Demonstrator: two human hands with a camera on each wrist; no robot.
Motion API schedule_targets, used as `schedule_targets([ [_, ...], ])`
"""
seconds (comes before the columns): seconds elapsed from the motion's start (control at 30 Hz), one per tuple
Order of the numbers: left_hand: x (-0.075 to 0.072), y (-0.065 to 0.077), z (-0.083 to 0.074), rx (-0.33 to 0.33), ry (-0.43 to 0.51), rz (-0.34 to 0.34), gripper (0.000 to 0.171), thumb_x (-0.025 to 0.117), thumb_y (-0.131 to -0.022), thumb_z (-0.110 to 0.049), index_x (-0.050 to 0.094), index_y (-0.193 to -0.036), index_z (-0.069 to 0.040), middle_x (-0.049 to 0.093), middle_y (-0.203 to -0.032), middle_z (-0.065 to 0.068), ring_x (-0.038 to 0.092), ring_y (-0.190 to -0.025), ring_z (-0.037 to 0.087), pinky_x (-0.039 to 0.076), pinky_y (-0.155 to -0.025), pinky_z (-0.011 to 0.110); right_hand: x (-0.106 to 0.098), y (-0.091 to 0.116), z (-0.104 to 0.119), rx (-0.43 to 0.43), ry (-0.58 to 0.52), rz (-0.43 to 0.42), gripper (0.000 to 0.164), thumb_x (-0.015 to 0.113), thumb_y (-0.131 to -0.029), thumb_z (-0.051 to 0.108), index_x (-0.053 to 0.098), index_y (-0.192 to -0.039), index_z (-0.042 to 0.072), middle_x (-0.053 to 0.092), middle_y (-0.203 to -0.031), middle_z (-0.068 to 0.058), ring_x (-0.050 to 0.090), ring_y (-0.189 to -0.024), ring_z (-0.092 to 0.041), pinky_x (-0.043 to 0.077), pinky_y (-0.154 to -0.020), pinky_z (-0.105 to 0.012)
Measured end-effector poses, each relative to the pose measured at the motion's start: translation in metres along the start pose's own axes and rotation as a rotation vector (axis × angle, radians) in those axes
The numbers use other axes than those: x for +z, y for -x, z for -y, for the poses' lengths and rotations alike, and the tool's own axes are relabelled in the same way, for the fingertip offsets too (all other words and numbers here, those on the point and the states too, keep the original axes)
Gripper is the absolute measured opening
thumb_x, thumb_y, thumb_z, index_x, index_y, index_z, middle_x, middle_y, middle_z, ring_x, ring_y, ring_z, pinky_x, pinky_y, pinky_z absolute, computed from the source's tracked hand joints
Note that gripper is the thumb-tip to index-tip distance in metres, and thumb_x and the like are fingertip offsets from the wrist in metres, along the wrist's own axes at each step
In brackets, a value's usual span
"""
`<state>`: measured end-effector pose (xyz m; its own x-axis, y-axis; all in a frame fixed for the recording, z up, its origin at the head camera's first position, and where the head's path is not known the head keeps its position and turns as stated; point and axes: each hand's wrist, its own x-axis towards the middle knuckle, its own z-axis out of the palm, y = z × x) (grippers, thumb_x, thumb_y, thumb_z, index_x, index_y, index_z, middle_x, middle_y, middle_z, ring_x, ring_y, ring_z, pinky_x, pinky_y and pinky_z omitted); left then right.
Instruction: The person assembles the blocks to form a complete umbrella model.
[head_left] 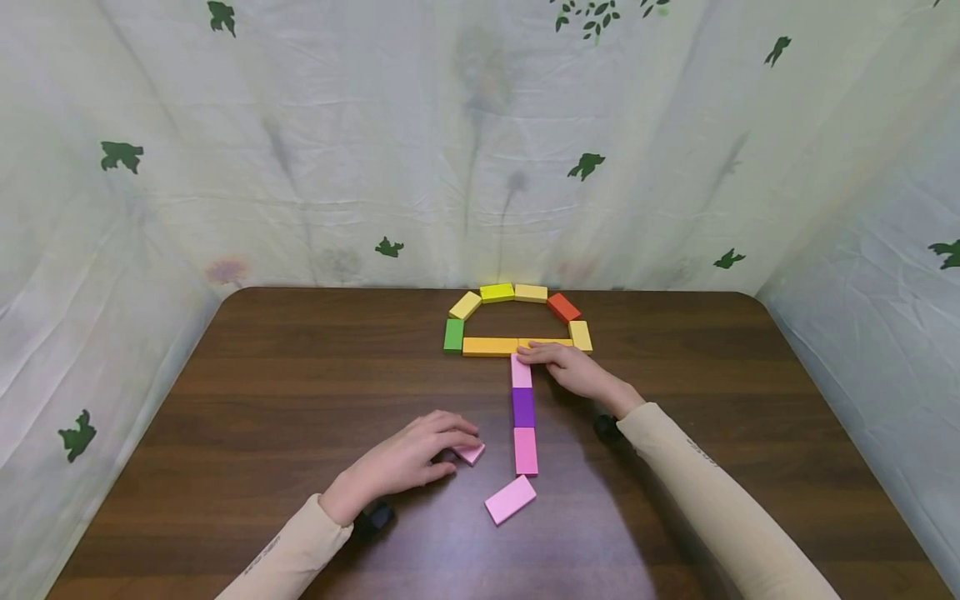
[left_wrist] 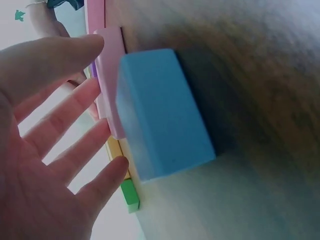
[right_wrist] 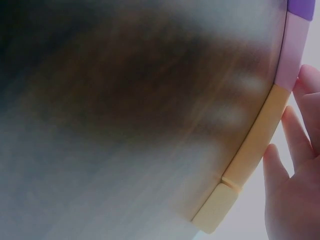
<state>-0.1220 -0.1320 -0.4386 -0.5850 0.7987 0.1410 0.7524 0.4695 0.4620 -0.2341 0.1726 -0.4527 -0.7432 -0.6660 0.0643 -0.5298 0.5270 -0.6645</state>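
My left hand (head_left: 415, 452) is over a pink block (head_left: 471, 452), which it partly covers in the head view. In the left wrist view, its spread fingers and thumb lie close beside a pink block (left_wrist: 111, 82); contact is hard to judge. A blue block (left_wrist: 165, 115) sits nearer that camera, out of sight in the head view. Far up the table, the fingertips of my right hand (head_left: 577, 369) rest at the join of the top pink block (head_left: 521, 372) and an orange block (head_left: 546, 342). Its fingers look nearly straight in the right wrist view.
Below the orange bar (head_left: 490, 347) runs a column with a purple block (head_left: 522, 407) and a lower pink block (head_left: 526, 451). A loose pink block (head_left: 511, 500) lies askew beneath. Green (head_left: 453, 336), yellow (head_left: 497, 293) and red (head_left: 563, 307) blocks arch above, near the table's far edge.
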Motion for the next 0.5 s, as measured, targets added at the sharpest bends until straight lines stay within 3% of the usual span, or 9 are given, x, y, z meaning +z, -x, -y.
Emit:
schedule_targets([
  [0.5,0.013,-0.003,0.003,0.129,-0.086,-0.079,0.033,0.069,-0.082,0.002,0.071,-0.11,-0.017,0.058,-0.1,-0.004,0.051,-0.093,0.013,0.045,-0.083,0.029,0.001,0.0,-0.001,0.011,-0.007,-0.002,0.044,0.042,-0.093,-0.009,0.06,-0.13,0.006,0.052,-0.138,-0.007,0.037,-0.135,-0.026,0.028,-0.109,-0.042],
])
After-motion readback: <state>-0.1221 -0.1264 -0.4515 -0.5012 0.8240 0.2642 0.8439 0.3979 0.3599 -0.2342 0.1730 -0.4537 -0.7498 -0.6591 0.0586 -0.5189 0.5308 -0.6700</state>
